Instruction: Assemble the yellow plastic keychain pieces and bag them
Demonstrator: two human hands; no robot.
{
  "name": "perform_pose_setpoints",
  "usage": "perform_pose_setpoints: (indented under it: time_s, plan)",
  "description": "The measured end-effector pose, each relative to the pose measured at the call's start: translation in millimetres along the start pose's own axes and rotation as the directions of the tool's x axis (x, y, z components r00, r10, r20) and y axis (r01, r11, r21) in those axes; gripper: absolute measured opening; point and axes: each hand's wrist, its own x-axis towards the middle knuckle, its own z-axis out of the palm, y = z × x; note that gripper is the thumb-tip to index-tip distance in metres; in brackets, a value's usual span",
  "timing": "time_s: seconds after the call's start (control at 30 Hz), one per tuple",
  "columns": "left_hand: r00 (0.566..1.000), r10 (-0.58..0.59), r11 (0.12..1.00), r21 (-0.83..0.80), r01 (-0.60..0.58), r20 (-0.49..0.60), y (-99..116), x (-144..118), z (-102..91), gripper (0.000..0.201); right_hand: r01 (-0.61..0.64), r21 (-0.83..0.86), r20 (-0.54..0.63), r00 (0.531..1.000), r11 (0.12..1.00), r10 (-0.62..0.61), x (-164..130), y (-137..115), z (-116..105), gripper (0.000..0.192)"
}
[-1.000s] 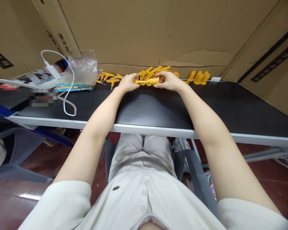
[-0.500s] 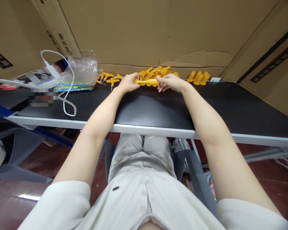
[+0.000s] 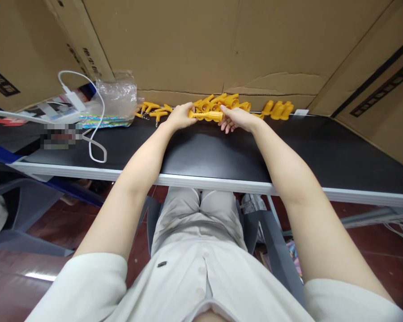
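Box print seen; none legible for sure
L cardboard panel [image 3: 20, 40]: framed blk print [image 3: 0, 81], Chinese-type chars, too blurry; slanted chars [image 3: 90, 60] on cardboard strip [image 3: 77, 27], ditto; R cardboard panel [image 3: 394, 134]: framed blk row of marks [image 3: 383, 93] by dark stripe [image 3: 378, 74], illegible; dark tag [image 3: 162, 264] on shirt [image 3: 174, 286], too sm. to read

ok my count: one long yellow piece [image 3: 212, 116] in front, at least three T-handled corkscrews [image 3: 158, 114], roughly four yellow caps [image 3: 282, 110], one clear bag [image 3: 116, 94]. Middle pile [image 3: 225, 99]'s too jumbled, sorry
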Motion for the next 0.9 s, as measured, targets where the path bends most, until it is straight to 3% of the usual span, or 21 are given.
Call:
perform_pose_setpoints:
  time_s: [0.13, 0.3, 0.43, 0.7, 0.9]
  plan:
    - [1.0, -0.011, 1.0, 0.012, 0.011, -0.001, 2.9, -1.4, -0.8, 0.04, -0.035, 0.001, 0.001, 0.999, 0.999, 0.035, -0.2, 1.2, -3.4, 0.091]
    - [1.0, -0.019, 1.0, -0.014, 0.019, 0.005, 5.9, -3.0, -1.9, 0.043, 0.054, 0.065, 0.008, 0.998, 0.996, -0.055, -0.2, 5.2, -9.6, 0.064]
    - [1.0, -0.006, 1.0, -0.013, 0.006, -0.001, 2.3, -0.9, -1.2, 0.043, 0.047, 0.092, 0.01, 0.999, 0.995, -0.048, 0.4, 6.6, -8.7, 0.053]
    - [0.999, 0.038, 0.998, -0.053, -0.039, -0.022, -2.2, 2.9, 3.3, 0.038, -0.037, 0.179, 0.07, 0.997, 0.983, 0.025, 1.8, 6.3, -2.8, 0.087]
    - [0.998, 0.056, 0.996, -0.074, -0.059, -0.04, -7.6, 6.5, 7.7, 0.034, -0.121, 0.215, 0.14, 0.986, 0.969, 0.092, 8.9, 13.9, -3.7, 0.091]
